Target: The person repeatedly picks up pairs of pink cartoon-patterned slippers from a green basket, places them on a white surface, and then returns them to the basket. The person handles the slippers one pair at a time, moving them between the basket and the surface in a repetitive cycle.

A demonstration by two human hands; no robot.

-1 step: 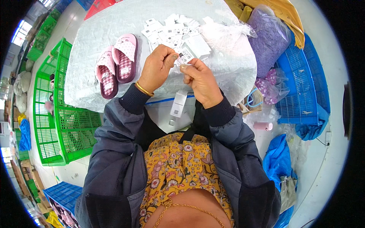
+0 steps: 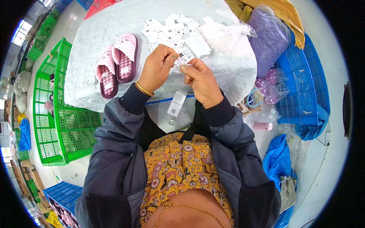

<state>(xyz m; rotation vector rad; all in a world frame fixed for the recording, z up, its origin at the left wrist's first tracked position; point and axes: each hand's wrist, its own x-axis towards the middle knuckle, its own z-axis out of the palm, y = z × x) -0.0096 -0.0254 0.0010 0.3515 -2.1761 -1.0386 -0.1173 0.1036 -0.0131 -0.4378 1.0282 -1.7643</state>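
My left hand and my right hand meet over the table's near edge. Both are closed in a pinch, thumb against index finger. Between their fingertips is a small, thin, clear strip, too small to make out fully. Below the hands a folded white paper tag with a dark printed square hangs in front of the table edge; what it hangs from is not visible. Left of my left hand a pair of pink slippers with checked insoles lies on the table.
Loose white tags are heaped on the white-covered table, beside a stack of white cards. A clear plastic bag lies to their right. Green crates stand at left, a blue crate and purple bagged goods at right.
The hanging tag has swung slightly to the left. Both hands hold the same position.
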